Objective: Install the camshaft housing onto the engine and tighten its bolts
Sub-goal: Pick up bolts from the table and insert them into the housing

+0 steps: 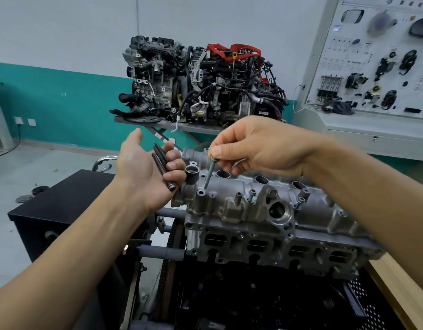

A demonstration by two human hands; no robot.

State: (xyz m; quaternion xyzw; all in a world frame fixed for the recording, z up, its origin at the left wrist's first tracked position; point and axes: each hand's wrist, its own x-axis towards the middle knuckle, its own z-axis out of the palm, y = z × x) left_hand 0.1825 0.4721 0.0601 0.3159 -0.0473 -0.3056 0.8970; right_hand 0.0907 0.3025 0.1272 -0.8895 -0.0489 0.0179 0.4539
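The silver camshaft housing (239, 206) sits on top of the engine (265, 248) in the middle of the view. My right hand (255, 146) pinches a long bolt (209, 173) by its head, tip down just above a bolt hole (201, 193) at the housing's left end. My left hand (143, 167) is palm up beside that end, its fingers curled round a few dark long bolts (163, 167). Two more bolts (251, 195) stand partly seated along the housing's near side.
A black stand box (63, 210) is at the left under my left forearm. Behind, two complete engines (201, 79) rest on a grey table. A white training board (377, 58) with car parts stands at the right. A wooden edge (400, 294) runs at the lower right.
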